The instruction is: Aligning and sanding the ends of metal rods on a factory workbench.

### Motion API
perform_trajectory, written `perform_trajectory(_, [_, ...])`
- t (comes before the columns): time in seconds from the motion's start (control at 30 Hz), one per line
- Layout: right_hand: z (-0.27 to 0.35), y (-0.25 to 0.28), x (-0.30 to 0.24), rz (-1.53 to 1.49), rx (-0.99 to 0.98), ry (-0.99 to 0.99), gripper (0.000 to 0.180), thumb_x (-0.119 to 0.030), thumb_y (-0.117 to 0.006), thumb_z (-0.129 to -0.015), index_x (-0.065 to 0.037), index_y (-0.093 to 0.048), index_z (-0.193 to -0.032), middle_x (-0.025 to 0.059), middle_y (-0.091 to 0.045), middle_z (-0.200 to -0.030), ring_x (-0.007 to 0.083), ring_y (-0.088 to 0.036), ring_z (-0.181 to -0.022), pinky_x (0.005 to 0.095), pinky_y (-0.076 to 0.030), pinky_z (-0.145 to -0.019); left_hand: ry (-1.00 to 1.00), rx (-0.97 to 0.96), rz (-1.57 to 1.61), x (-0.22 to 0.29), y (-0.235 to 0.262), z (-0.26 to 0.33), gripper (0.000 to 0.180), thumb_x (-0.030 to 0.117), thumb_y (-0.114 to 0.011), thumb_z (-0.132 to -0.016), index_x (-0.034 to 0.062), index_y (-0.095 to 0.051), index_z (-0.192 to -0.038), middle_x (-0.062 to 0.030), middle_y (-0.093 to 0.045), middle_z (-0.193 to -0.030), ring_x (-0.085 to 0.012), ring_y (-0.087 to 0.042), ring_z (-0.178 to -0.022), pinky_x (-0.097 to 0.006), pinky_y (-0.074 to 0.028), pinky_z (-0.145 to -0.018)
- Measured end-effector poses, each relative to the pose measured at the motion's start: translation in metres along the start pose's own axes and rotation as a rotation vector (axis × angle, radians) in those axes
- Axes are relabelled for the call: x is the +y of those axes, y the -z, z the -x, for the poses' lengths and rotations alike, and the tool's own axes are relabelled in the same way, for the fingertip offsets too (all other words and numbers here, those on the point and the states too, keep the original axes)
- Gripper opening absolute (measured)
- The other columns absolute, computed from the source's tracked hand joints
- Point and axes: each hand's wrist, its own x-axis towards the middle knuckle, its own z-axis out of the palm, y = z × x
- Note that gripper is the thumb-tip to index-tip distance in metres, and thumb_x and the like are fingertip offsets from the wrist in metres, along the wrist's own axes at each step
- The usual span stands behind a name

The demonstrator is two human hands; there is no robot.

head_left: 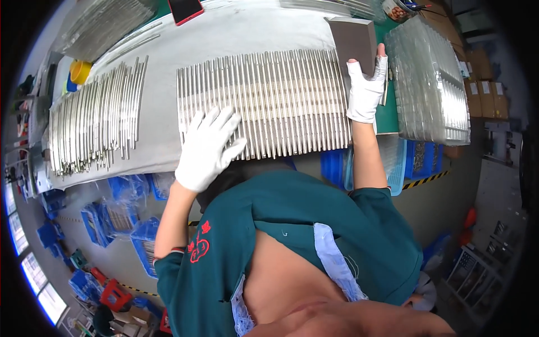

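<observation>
A row of several shiny metal rods (pixel 281 95) lies side by side on a grey cloth-covered table (pixel 236 33). My left hand (pixel 206 147), in a white glove, rests flat with fingers spread on the near left end of the row. At the row's far right end my right hand (pixel 366 87), also gloved, grips a grey-brown rectangular block (pixel 353 38) that stands against the rods.
A looser pile of similar rods (pixel 92 121) lies at the left. Clear-wrapped rod bundles (pixel 429 78) are stacked at the right, more at the far left. A red phone (pixel 185 9) and yellow tape roll (pixel 80 71) sit nearby. Blue crates (pixel 129 224) stand on the floor.
</observation>
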Motion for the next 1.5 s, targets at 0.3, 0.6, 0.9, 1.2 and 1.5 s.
perform_trajectory(0.3, [-0.003,-0.005,0.012,0.098,-0.071,-0.034,0.069,-0.009,-0.072,-0.085,-0.010,-0.039,-0.146,0.0116,-0.051,-0.136,0.0193,-0.052,-0.118,0.0289,-0.041,-0.101,0.350,0.344,-0.051,-0.052,0.001,0.081,0.030,0.015,-0.061,-0.091,0.0048,-0.062,-0.119,-0.0129,-0.063,-0.121,-0.0348,-0.055,-0.118,-0.044,-0.039,-0.104])
perform_trajectory(0.6, [-0.006,-0.004,0.014,0.231,-0.064,-0.004,0.068,-0.013,-0.072,-0.086,-0.011,-0.039,-0.146,0.0121,-0.051,-0.135,0.0200,-0.051,-0.117,0.0291,-0.041,-0.101,0.239,0.532,0.176,-0.068,-0.014,0.046,0.016,0.010,-0.066,-0.082,0.0046,-0.070,-0.097,-0.0126,-0.067,-0.090,-0.0316,-0.062,-0.090,-0.040,-0.049,-0.081])
perform_trajectory(0.9, [-0.007,-0.003,0.012,0.372,-0.061,0.017,0.067,-0.015,-0.071,-0.087,-0.007,-0.039,-0.145,0.0126,-0.049,-0.138,0.0202,-0.048,-0.121,0.0298,-0.036,-0.104,0.182,0.601,0.058,-0.066,-0.017,0.044,0.018,0.010,-0.068,-0.078,0.0076,-0.069,-0.096,-0.0084,-0.064,-0.083,-0.0290,-0.062,-0.083,-0.040,-0.049,-0.075])
perform_trajectory(1.2, [-0.009,-0.005,0.017,0.368,-0.085,0.016,0.068,-0.015,-0.071,-0.086,-0.012,-0.039,-0.146,0.0159,-0.045,-0.142,0.0224,-0.049,-0.122,0.0300,-0.040,-0.102,0.176,0.614,0.069,-0.071,-0.019,0.050,0.022,0.011,-0.069,-0.074,0.0072,-0.070,-0.096,-0.0078,-0.062,-0.088,-0.0271,-0.060,-0.083,-0.038,-0.049,-0.074])
perform_trajectory(1.5, [-0.009,-0.001,0.013,0.126,0.024,0.027,0.069,-0.009,-0.070,-0.086,-0.010,-0.037,-0.147,0.0119,-0.049,-0.136,0.0203,-0.050,-0.119,0.0304,-0.041,-0.101,0.202,0.356,-0.018,-0.045,-0.025,0.086,0.067,0.056,-0.067,-0.077,0.0085,-0.060,-0.124,-0.0190,-0.059,-0.124,-0.0407,-0.054,-0.115,-0.053,-0.035,-0.102])
